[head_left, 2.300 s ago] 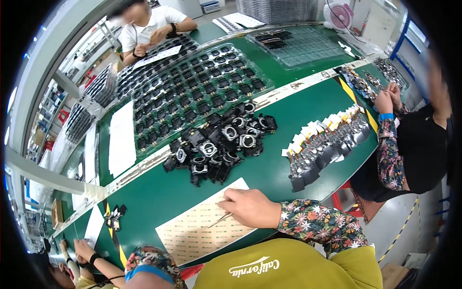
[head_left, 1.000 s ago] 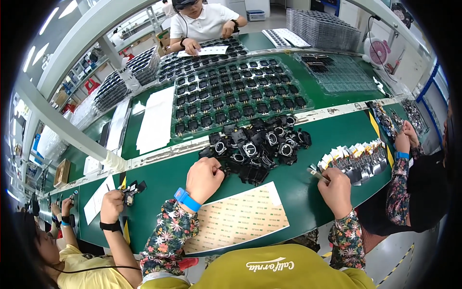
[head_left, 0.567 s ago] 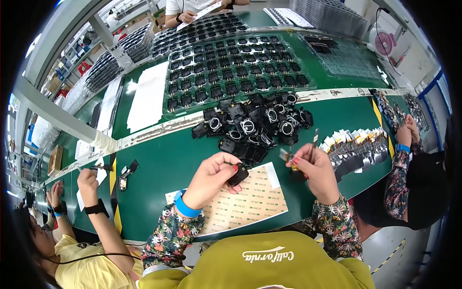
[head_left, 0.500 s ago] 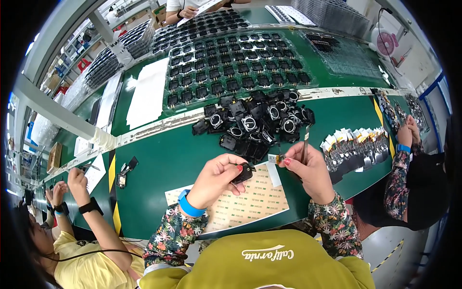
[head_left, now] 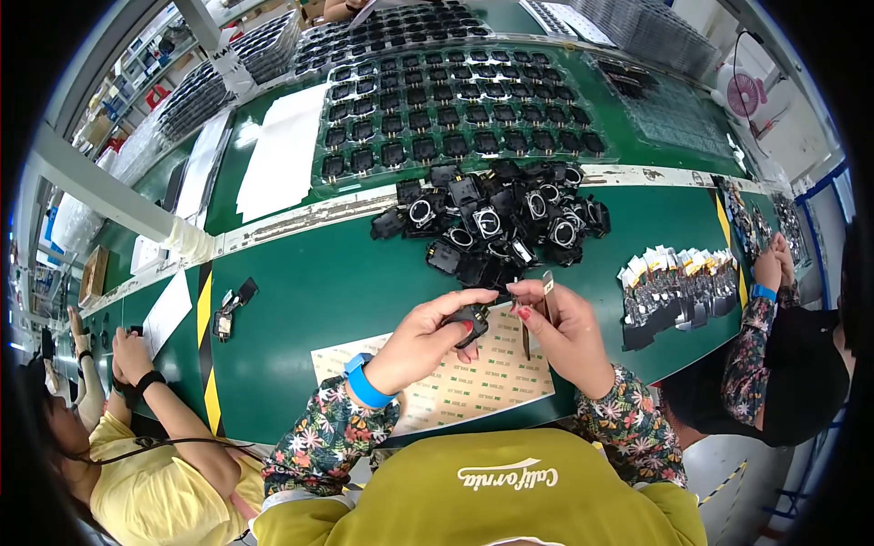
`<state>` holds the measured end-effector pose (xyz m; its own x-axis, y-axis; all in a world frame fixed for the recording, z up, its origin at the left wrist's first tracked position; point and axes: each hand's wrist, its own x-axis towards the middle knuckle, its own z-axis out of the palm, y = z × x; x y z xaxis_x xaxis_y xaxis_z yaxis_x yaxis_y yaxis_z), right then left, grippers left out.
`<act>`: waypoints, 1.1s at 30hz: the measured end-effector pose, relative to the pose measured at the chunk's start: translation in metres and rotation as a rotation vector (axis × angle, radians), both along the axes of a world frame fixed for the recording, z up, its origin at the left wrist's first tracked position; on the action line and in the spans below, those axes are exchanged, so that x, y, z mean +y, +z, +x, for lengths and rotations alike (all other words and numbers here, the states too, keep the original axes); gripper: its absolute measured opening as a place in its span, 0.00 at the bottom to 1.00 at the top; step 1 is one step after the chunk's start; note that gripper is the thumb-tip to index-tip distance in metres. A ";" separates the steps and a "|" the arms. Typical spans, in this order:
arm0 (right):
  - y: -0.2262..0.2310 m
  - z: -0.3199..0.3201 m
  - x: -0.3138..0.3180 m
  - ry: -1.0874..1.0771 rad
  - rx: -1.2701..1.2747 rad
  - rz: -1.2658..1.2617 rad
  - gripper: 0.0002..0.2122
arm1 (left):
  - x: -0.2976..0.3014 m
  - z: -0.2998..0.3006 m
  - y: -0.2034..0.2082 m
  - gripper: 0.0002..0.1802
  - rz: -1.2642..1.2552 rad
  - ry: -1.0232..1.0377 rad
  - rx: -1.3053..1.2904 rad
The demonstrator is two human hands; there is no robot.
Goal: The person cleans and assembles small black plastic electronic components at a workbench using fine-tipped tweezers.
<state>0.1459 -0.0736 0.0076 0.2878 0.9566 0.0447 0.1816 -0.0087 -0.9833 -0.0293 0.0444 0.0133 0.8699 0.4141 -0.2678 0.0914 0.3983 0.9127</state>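
Observation:
My left hand is closed around a small black plastic housing, holding it over the printed tan sheet. Close against it, my right hand pinches metal tweezers between thumb and fingers. The two sets of fingertips nearly meet at the housing's upper right edge. Whatever small piece lies between them is too small to make out. Just beyond my hands is a heap of black housings, several with round silver rings. To the right, flat flex cables with white and yellow ends lie in overlapping rows.
A clear tray of black parts stands beyond a worn white ledge. A few loose parts lie at left by the yellow-black tape. Co-workers sit on both sides, one arm at right. White sheets lie behind.
My right hand has moved left, up to the black housing; the flex piece seen at its fingertips before is no longer distinct. The view has shifted slightly. The left co-worker's hands have come lower.

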 end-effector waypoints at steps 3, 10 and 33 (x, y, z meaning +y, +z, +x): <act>-0.005 0.002 -0.002 -0.001 -0.024 0.037 0.13 | -0.001 -0.001 -0.005 0.21 -0.013 0.012 -0.023; 0.015 -0.005 -0.006 -0.007 -0.189 0.049 0.12 | -0.004 -0.003 -0.019 0.19 0.120 0.116 -0.053; 0.020 -0.016 -0.018 0.135 -0.810 0.184 0.23 | -0.008 0.001 -0.006 0.20 -0.022 0.080 0.021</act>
<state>0.1295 -0.0920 0.0277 -0.0165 0.9377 0.3472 0.8196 0.2115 -0.5325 -0.0285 0.0364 0.0073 0.8286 0.4756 -0.2952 0.0776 0.4248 0.9020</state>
